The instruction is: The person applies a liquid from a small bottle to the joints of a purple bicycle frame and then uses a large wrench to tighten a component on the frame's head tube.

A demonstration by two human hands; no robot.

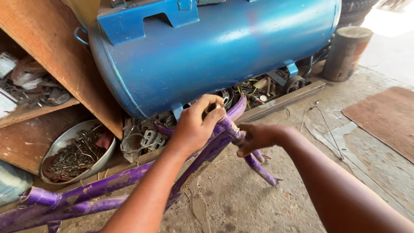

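Your left hand (196, 127) wraps the top of the purple bicycle frame (129, 181), fingers curled shut around the end of the tube, thumb pressing near a small ring-shaped fitting (214, 112) — whether the fingers pinch that ring itself cannot be told. Your right hand (254, 138) closes on the thinner tubes just beside it, where the forked ends (263, 170) point toward the concrete floor (258, 203). The frame lies tilted across the floor, its upper end close under the blue tank (207, 51), with a metal bowl of scrap parts (77, 151) to the left. Keep the right-hand grip firm so the frame does not twist — work the fitting squarely, clear of the tank.
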